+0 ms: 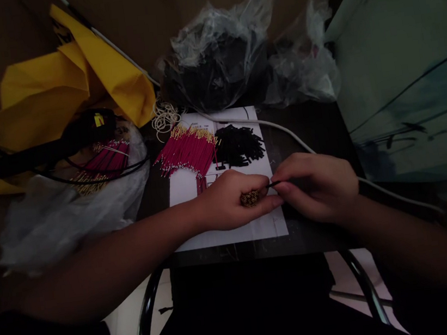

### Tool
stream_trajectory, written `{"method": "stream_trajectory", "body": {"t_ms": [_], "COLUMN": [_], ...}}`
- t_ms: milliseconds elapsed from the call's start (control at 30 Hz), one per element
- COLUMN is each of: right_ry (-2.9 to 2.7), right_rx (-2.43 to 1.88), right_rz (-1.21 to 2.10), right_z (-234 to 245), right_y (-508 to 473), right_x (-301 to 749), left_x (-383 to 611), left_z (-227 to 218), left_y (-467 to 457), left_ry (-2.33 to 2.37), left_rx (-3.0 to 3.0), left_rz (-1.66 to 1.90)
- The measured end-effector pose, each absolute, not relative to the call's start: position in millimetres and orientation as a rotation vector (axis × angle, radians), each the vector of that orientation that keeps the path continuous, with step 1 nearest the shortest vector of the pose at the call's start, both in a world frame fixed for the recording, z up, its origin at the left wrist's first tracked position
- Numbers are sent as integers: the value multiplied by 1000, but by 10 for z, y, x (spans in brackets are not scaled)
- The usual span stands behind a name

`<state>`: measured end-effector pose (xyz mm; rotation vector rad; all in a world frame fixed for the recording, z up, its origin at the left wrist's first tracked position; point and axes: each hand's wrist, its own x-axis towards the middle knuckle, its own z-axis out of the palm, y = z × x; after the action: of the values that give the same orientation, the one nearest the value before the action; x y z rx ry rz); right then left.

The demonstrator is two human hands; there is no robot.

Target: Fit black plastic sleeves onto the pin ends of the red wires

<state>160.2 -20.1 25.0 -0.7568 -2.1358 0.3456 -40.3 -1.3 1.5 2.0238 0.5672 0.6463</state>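
Note:
My left hand [234,199] is closed around a bundle of wires with brass-coloured terminal ends [250,198], which face up out of the fist. Between thumb and forefinger my right hand [318,185] pinches a small black sleeve [274,184], right at the left fingertips. The sleeve's far end is hidden, so I cannot tell whether it sits on a terminal. Beyond the hands, a fan of red wires [188,153] with gold-coloured and silvery ends lies on a white printed sheet [232,235]. A heap of short black sleeves [241,144] lies beside the wires.
Clear plastic bags, one with dark contents [214,70], stand at the back. A yellow bag [44,92] and a plastic bag with more red wires [107,161] lie left. A white cable [285,132] crosses the dark table [319,240]. A painted panel [410,82] stands right.

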Motion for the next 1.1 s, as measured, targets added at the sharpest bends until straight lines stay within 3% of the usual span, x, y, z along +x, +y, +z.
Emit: {"method": "stream_trajectory", "body": {"t_ms": [1100], "right_ry": [-2163], "right_rx": [-747], "right_rz": [350], "right_z": [218], "right_y": [-192], "right_x": [1581], "left_x": [-388], "left_z": [5], "left_y": [-8], "left_ry": [603], "left_rx": [1977], "left_rz": [545]}}
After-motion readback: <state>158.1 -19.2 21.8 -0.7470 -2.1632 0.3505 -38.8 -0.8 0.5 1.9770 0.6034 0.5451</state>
